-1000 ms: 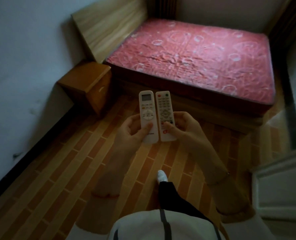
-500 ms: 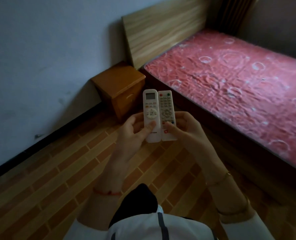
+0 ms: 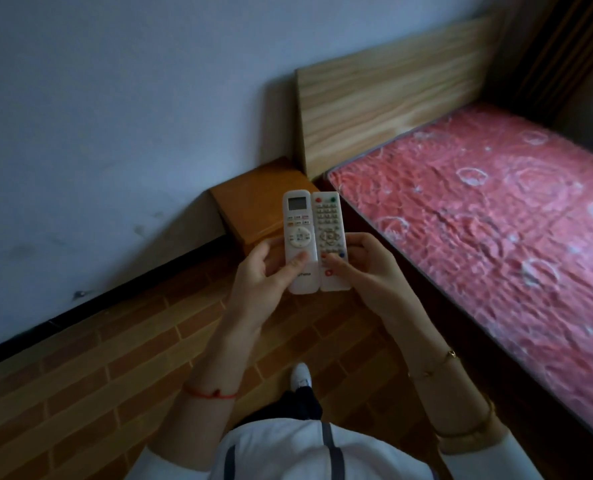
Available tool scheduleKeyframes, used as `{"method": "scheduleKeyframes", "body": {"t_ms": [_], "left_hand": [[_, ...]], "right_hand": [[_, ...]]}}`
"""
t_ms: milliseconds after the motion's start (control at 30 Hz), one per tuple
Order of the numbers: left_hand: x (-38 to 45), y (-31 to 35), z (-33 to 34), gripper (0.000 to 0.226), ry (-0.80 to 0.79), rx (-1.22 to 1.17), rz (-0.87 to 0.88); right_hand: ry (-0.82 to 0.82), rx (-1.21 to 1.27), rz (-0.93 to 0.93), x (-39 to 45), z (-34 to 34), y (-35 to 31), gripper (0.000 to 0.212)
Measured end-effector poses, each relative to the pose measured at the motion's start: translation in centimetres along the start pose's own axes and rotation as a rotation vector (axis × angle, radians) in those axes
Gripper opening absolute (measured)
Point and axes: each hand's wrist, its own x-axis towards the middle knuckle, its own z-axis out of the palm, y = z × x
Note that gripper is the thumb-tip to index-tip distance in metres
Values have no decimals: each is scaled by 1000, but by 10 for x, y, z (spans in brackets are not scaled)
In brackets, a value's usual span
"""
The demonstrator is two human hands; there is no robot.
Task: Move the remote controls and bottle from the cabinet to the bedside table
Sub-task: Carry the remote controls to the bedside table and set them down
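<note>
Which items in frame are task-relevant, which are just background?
Task items:
remote with screen, in left hand
button remote, in right hand
bedside table
Bottle not in view.

Background:
bed
headboard
brick-pattern floor

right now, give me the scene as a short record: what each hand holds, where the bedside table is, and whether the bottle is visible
left hand: holds the remote with a screen
right hand: holds the button remote
remotes: side by side, edges touching, upright
bedside table: ahead, between wall and bed, behind the remotes
bottle: not in view
floor: brick-pattern
</note>
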Motion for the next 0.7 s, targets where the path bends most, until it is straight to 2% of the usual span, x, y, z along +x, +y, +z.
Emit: {"method": "scheduleKeyframes", "body": {"t_ms": [167,400,567,700], "left_hand": [[99,30,-7,46,59,7,13],[212,45,-19,45,141,-4,-17],[289,39,-34,53,225,-12,-93],[355,37,-43,51,281,-75,-154]], "right_hand": [[-68,-8,-29,112,5,-23,36],[-159,-44,3,239,16,-29,39],[-247,-73,59,327,32,-22,39],[-335,-131,97,408,45,-9,38]]}}
